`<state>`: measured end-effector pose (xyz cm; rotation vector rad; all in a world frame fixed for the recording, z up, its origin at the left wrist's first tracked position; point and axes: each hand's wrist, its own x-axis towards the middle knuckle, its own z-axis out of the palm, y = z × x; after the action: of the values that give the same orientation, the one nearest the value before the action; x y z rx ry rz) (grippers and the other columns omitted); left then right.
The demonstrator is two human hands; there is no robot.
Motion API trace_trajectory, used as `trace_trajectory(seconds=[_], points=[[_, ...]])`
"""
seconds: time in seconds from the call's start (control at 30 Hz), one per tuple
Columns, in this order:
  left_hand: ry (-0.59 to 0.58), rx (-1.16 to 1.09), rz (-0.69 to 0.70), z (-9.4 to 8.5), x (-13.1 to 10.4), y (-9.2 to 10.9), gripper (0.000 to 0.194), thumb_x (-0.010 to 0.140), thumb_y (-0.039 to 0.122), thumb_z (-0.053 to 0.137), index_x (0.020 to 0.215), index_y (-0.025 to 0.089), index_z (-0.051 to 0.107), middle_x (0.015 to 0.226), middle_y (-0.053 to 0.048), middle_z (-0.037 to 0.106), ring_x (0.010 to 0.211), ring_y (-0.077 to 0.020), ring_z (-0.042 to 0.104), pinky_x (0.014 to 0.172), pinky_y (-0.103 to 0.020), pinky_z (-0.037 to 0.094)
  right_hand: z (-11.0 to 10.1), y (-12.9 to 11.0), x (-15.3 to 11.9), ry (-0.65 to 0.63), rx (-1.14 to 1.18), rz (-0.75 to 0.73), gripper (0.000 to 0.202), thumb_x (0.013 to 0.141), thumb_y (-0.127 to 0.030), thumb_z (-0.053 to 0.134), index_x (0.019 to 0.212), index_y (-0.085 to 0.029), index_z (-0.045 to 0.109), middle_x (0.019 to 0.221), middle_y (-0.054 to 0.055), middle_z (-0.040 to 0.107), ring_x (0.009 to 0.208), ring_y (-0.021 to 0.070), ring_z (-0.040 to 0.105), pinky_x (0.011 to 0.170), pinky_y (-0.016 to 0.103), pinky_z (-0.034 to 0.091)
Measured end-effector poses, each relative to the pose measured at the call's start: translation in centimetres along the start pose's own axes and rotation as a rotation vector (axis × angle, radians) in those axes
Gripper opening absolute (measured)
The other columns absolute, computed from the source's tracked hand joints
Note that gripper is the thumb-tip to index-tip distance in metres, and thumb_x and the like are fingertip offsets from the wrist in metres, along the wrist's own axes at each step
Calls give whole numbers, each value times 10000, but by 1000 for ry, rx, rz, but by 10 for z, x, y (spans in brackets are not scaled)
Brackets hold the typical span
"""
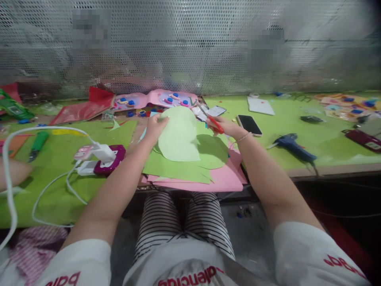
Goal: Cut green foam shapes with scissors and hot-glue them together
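My left hand (156, 126) is closed on the left edge of a pale green paper cutout (179, 137) with a rounded top, held tilted up above the table. In my right hand (225, 126) is a pair of scissors with red handles (215, 124); the blades point up and left, beside the cutout and apart from it. Beneath the cutout lie brighter green paper sheets (172, 171) with jagged cut edges. Pink sheets (229, 184) stick out from under them at the table's front edge.
A phone (250, 125) and a blue glue gun (293, 147) lie to the right. On the left are a purple power strip (119, 159) with white chargers and cables, and a green utility knife (38, 143). Another person's arm (13, 174) shows at the far left. Perforated metal (178, 47) stands behind.
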<state>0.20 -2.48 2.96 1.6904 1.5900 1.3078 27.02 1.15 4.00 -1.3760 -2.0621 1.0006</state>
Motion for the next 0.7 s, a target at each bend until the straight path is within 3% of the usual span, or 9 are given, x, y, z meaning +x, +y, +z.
trace_trajectory(seconds=[0.17, 0.3, 0.57, 0.7], points=[[-52, -77, -76, 4, -1, -1, 221, 764, 328, 586, 899, 168, 656, 844, -48, 715, 774, -185, 641, 672, -295, 519, 2, 1, 2, 102, -342, -205, 403, 764, -571, 596, 713, -187, 483, 671, 11, 511, 620, 125, 436, 584, 247, 337], [-122, -42, -79, 4, -4, 2, 157, 736, 322, 627, 780, 173, 653, 747, -18, 689, 715, -179, 625, 645, -285, 507, -4, 1, 0, 81, -430, -290, 383, 739, -548, 601, 686, -194, 464, 620, -2, 459, 604, 129, 382, 589, 262, 292], [-163, -34, -97, 5, -2, -2, 134, 736, 333, 630, 754, 201, 632, 701, -3, 666, 656, -164, 609, 601, -280, 504, -8, 3, -2, 40, -456, -263, 411, 737, -585, 595, 663, -197, 483, 586, -9, 450, 579, 119, 363, 582, 264, 294], [-165, 1, -93, -1, -11, 15, 113, 742, 305, 622, 707, 198, 616, 645, -1, 638, 676, -175, 607, 609, -281, 500, -8, 2, -2, 57, -446, -225, 409, 720, -582, 628, 659, -193, 518, 589, 0, 472, 572, 119, 368, 560, 267, 290]])
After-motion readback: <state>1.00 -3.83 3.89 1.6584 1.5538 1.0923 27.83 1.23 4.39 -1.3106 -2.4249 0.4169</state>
